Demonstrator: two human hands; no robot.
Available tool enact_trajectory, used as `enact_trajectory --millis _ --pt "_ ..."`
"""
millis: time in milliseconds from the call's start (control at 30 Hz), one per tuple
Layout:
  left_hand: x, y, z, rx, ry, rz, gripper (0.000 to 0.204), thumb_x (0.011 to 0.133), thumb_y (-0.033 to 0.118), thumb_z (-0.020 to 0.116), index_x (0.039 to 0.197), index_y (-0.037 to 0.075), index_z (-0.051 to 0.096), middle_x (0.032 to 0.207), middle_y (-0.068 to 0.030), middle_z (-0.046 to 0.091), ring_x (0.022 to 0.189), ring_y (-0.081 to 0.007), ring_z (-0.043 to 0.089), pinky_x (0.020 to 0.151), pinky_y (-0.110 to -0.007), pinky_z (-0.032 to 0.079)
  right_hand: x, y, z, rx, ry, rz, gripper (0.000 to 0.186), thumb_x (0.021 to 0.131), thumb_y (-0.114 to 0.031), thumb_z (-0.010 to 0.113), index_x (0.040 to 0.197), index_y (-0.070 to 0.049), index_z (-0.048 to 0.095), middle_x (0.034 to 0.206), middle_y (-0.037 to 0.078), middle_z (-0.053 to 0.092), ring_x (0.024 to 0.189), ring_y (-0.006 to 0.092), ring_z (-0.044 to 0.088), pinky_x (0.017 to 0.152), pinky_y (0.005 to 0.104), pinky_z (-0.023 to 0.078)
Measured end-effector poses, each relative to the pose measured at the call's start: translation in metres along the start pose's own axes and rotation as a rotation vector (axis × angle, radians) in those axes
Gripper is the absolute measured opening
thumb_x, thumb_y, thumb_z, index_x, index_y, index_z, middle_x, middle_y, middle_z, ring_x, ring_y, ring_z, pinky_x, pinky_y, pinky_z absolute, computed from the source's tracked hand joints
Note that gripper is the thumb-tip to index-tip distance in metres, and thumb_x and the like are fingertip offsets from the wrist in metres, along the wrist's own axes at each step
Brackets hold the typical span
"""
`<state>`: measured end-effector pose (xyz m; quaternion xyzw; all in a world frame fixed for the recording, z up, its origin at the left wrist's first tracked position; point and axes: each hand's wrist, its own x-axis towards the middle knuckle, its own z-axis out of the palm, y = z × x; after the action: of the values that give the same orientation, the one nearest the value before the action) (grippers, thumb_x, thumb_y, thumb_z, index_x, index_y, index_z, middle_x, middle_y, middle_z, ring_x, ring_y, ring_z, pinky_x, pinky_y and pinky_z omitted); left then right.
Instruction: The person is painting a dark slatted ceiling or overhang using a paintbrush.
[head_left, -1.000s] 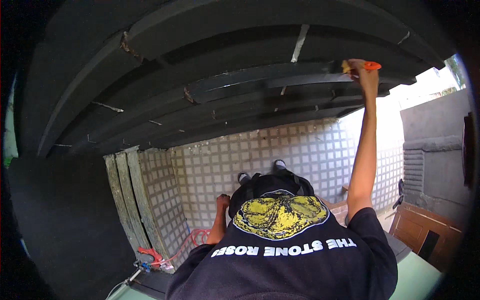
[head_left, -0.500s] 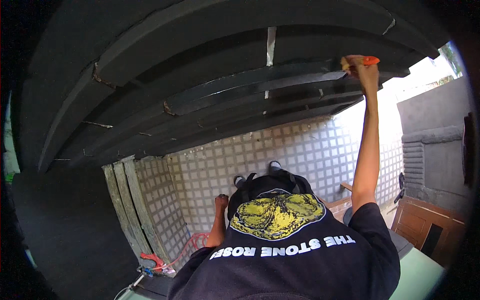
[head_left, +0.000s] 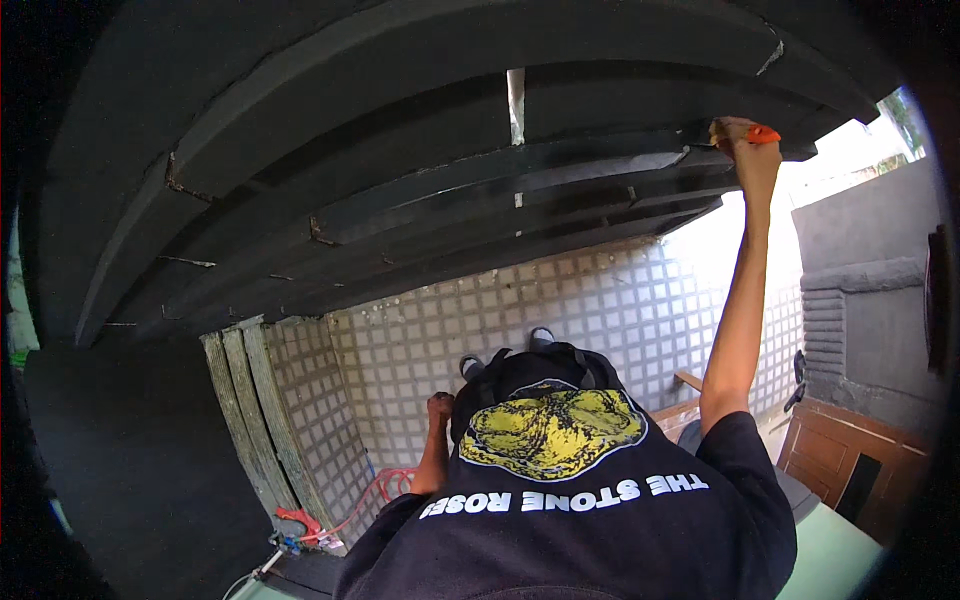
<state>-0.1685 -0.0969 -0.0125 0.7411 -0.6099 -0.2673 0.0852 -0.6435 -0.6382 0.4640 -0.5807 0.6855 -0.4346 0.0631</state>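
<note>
My right hand [head_left: 749, 155] is raised at the upper right, closed around a paintbrush with an orange handle [head_left: 762, 134]. The brush is at a long dark beam [head_left: 560, 165] that has a glossy dark coat along part of its face. My left hand [head_left: 440, 406] hangs low beside the black clothing [head_left: 590, 540] on my body, its fingers curled; what is in it, if anything, is too small to make out. Both my shoes [head_left: 542, 338] show below on the checkered tiled floor [head_left: 400, 350].
More dark beams [head_left: 300, 80] arch overhead. Weathered planks [head_left: 240, 400] stand at the left above a red-and-grey tool [head_left: 295, 520] and a coiled red hose [head_left: 390, 485]. At the right are a grey wall [head_left: 860, 220], a wooden panel [head_left: 840, 450] and a pale green surface [head_left: 830, 550].
My right hand with the brush has shifted right along the beam and slightly down from half a second ago. Some marks on the beams appear farther left. My left hand stays low.
</note>
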Motion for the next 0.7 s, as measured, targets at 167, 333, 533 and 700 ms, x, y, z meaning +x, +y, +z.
enact_trajectory --millis 167,333,533,700 --pt "0.008 0.000 0.004 0.102 -0.189 -0.137 0.023 0.080 0.028 0.055 0.082 0.013 0.071 0.091 -0.0123 0.071 0.086 -0.0331 0.068 0.073 -0.046 0.056 -0.037 -0.033 0.022 0.255 -0.285 -0.075 0.022 0.086 -0.012 0.057 0.095 0.000 0.074 0.082 0.008 0.072 0.071 0.0112 0.067 0.067 0.0225 0.053" --pt "0.012 0.012 -0.002 0.124 -0.183 -0.100 0.025 0.081 0.030 0.054 0.083 0.013 0.072 0.095 -0.0103 0.071 0.090 -0.0338 0.068 0.074 -0.044 0.056 -0.038 -0.047 -0.006 0.333 -0.352 -0.076 0.023 0.085 -0.008 0.058 0.100 0.000 0.073 0.087 0.010 0.073 0.074 0.0153 0.067 0.070 0.0271 0.052" --pt "-0.006 0.031 -0.001 -0.381 -0.031 -0.417 0.030 0.083 0.034 0.057 0.087 0.009 0.073 0.094 -0.0146 0.072 0.087 -0.0353 0.069 0.072 -0.044 0.056 -0.054 -0.067 0.011 -0.219 -0.239 -0.309 0.022 0.083 -0.013 0.066 0.102 -0.002 0.073 0.087 0.020 0.071 0.079 0.0338 0.070 0.073 0.0374 0.053" --pt "-0.025 0.026 0.028 -0.483 0.174 -0.575 0.037 0.083 0.038 0.058 0.086 0.003 0.072 0.088 -0.0217 0.071 0.085 -0.0384 0.069 0.072 -0.045 0.055 -0.100 -0.118 0.058 -0.109 -0.315 -0.549 0.014 0.082 -0.012 0.063 0.091 -0.004 0.070 0.081 0.020 0.068 0.078 0.0393 0.067 0.070 0.0475 0.051"
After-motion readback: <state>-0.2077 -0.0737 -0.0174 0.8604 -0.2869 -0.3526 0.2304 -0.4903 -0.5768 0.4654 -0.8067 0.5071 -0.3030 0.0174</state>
